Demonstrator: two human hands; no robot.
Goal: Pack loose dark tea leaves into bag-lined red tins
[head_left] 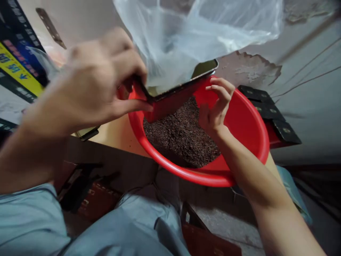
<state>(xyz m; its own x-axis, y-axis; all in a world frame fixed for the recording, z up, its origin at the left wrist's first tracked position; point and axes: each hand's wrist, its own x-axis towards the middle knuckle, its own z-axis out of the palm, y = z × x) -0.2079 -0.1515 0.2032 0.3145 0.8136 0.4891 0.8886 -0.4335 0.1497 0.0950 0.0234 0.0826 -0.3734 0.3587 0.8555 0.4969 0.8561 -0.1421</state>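
A red basin (186, 174) holds a heap of dark, loose grain-like bits (186, 137). Above its far left part hangs a tilted red box (170, 105) with a dark rim, and a clear plastic bag (197, 35) rises out of it. My left hand (101, 78) is closed on the box's left corner, thumb on the near side and fingers over the edge; it is somewhat blurred. Over the basin, near the box's right end, my right hand (218, 103) has its fingers curled and apart, with nothing visible in it.
The basin stands on a light wooden table (117, 137). Black and red boxes (266, 110) lie to the right by the peeling wall. Printed packages (18, 67) stand at the left, and a brown metal strip (50, 27) is at the upper left. Red boxes (96, 201) are below.
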